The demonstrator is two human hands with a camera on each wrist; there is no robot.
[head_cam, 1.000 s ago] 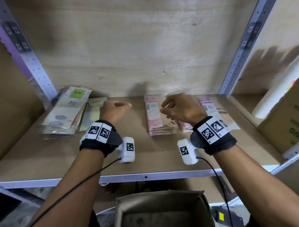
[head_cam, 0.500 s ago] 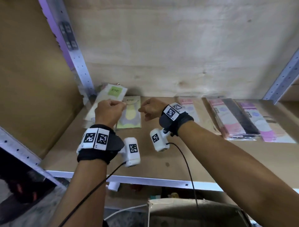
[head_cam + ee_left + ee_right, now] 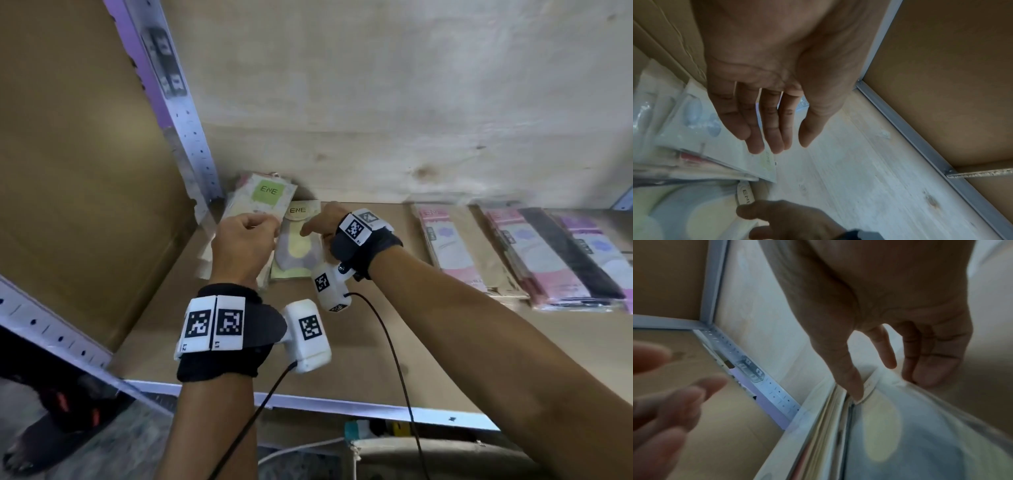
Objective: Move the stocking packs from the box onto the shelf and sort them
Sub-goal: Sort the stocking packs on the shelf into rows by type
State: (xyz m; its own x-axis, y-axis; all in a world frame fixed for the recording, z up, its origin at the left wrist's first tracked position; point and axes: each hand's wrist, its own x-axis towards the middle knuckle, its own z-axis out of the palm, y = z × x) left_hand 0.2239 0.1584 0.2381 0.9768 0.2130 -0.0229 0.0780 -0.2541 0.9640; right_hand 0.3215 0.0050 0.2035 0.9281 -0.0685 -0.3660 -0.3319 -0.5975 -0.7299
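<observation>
Left hand [image 3: 244, 240]: at about 9 o'clock on the shelf, over the near end of the green-labelled stack; fingers [image 3: 756, 129] straight and loosely spread in the left wrist view, gripping nothing, apparently poised to steady or square the pile.
Right hand [image 3: 323, 222]: just right of the left one, over the top of the yellow pack; thumb [image 3: 851, 381] lying on that pack's card header, other fingers curled beside its edge; whether pinching or merely touching, cannot tell.
Green-labelled stack of clear-wrapped stocking packs [image 3: 265, 198]: fanned and skewed at 10 o'clock, against the perforated grey metal upright [image 3: 191, 137]; probably kept there as one sorted group.
Flat yellow-and-lilac stocking pack with a beige header [image 3: 297, 246]: flat, just right of the green stack, edges close or touching; likely being aligned as its own pile.
Pink-labelled packs [image 3: 448, 246]: flat at 2 o'clock, well apart from the hands.
Pink, black and lilac packs [image 3: 561, 260]: rows at 3 o'clock, seemingly grouped by colour.
Brown wooden shelf board [image 3: 376, 342]: bearing every pack in view.
Cardboard box [image 3: 428, 459]: rim only, at 6 o'clock under the shelf; contents hidden.
Stage: sorting, judging by the layout.
</observation>
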